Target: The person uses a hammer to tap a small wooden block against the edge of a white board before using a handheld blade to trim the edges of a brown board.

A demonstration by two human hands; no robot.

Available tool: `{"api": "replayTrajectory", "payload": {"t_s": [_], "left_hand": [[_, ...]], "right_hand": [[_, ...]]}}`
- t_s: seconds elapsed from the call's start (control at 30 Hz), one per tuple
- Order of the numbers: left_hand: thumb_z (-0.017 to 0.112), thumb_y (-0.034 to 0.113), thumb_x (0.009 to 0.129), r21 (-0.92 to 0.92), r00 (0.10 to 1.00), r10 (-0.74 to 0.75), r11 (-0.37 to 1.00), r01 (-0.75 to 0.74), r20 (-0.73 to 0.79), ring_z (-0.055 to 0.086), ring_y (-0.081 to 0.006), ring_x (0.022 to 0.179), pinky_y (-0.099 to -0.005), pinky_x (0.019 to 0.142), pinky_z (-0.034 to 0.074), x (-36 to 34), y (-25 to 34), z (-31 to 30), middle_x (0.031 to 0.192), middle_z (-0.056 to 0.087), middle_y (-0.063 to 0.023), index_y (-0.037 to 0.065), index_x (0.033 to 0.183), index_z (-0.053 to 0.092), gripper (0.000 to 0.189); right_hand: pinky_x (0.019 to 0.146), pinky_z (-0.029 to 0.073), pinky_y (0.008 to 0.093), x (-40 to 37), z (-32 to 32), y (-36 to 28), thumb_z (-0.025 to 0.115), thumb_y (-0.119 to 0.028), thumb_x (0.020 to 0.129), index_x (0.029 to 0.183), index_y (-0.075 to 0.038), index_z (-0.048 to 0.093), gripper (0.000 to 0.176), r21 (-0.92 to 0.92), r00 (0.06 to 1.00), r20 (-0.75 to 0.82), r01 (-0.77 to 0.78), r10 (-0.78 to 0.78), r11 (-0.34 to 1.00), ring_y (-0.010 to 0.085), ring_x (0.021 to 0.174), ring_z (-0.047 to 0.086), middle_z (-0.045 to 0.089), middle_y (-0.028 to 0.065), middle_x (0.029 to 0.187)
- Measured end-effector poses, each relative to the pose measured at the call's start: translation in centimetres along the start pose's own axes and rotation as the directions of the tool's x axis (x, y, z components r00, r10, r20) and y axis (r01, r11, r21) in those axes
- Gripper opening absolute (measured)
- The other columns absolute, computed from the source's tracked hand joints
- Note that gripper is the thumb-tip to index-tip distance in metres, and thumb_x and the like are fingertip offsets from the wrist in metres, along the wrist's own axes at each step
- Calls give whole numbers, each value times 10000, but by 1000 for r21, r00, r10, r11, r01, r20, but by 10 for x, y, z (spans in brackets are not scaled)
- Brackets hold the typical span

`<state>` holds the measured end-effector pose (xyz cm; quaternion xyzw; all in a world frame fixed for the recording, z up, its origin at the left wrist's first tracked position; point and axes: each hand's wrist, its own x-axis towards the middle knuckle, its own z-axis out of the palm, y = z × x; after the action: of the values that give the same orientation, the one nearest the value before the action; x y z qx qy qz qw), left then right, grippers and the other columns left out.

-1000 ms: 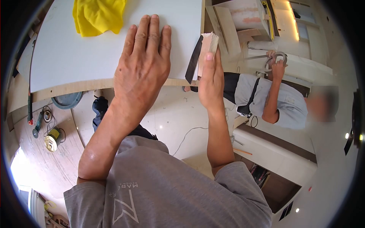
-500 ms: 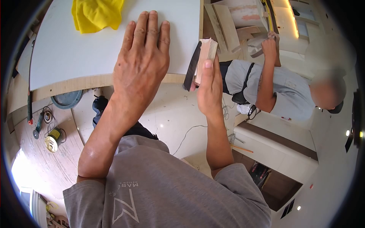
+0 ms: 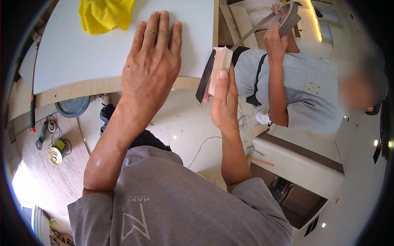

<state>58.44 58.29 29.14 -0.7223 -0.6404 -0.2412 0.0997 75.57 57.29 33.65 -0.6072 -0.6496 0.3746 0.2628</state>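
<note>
"At the left of the frame, what shows?"
"A green tool (image 3: pixel 42 135), just beside a tin (image 3: pixel 58 151). Then, near the top, a yellow cloth (image 3: pixel 106 15) on the white bench (image 3: pixel 61 53)."
"And the left hand (image 3: pixel 150 69)?"
"Upper middle, palm down over the bench's near edge, fingers straight and slightly apart."
"Next along?"
"A dark strip (image 3: pixel 205 76), tilted, against the left side of the block (image 3: pixel 217 65) or just beside it; I can't tell which. The block is right of centre, by the bench's corner, tilted too. The right hand (image 3: pixel 223 108) has its fingers clamped on it, thumb on the near face."
"Upper right?"
"A coiled band (image 3: pixel 292 18), held by a co-worker (image 3: pixel 305 86) in a grey shirt."
</note>
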Motion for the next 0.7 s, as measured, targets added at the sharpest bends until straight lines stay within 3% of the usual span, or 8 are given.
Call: {"api": "replayTrajectory", "payload": {"t_s": [0.17,0.37,0.4,0.47,0.53,0.63,0.67,0.7], "left_hand": [[545,87,860,-16,1000,14,1000,-14,8,459,-360,1323,-447,1134,332,-1,-1,-2,1381,499,-249,-45,1319,522,478],[500,-11,816,-129,1000,8,992,-5,25,375,-402,1377,-480,1154,282,1,-6,-2,1437,415,-288,-68,1365,455,553],[498,-11,818,-133,999,12,991,-6,38,370,-408,1379,-485,1155,278,2,-5,-5,1440,405,-296,-74,1367,448,555],[496,-11,819,-118,999,12,993,-7,42,368,-410,1379,-488,1155,277,3,-3,-7,1444,399,-296,-75,1369,444,556],[495,-11,819,-113,999,12,994,-7,41,366,-414,1379,-490,1155,275,5,-2,-7,1447,395,-296,-76,1372,440,559],[495,-12,817,-119,999,18,993,-13,39,358,-420,1381,-494,1157,269,4,-1,-6,1449,392,-296,-75,1376,434,566],[496,-14,814,-119,999,20,993,-15,38,354,-421,1383,-495,1158,266,5,-1,-7,1450,391,-295,-74,1377,432,570],[496,-15,812,-117,999,17,993,-12,39,350,-423,1385,-496,1159,263,4,-2,-7,1450,391,-295,-73,1379,430,573]], "right_hand": [[555,404,242,-15,0,-4,281,-397,1053,1492,-25,261,576,117,997,46,-71,66,991,94,662,434,513,42,904],[524,383,213,-13,6,-3,287,-409,1051,1523,-55,214,595,171,999,19,-42,39,984,80,651,411,519,40,942],[626,459,258,-14,2,-3,286,-403,1052,1528,-28,197,612,158,997,35,-72,67,985,133,757,505,546,123,1155],[806,467,313,-13,0,12,281,-396,1053,1520,4,196,621,102,1000,21,-11,9,995,218,968,543,471,186,1324],[788,453,312,-12,0,8,270,-376,1057,1513,6,212,597,98,1000,17,-5,3,995,211,933,529,464,168,1274],[563,413,252,-26,2,0,252,-338,1066,1509,-22,239,544,139,999,24,-27,23,990,108,643,454,524,70,1011],[557,406,251,-38,2,6,252,-333,1066,1512,-22,232,544,130,1000,27,2,-6,992,106,635,443,523,71,1018],[654,406,269,-44,0,6,261,-322,1064,1512,-10,225,547,134,1000,29,-8,4,991,140,760,454,501,102,1111]]}}
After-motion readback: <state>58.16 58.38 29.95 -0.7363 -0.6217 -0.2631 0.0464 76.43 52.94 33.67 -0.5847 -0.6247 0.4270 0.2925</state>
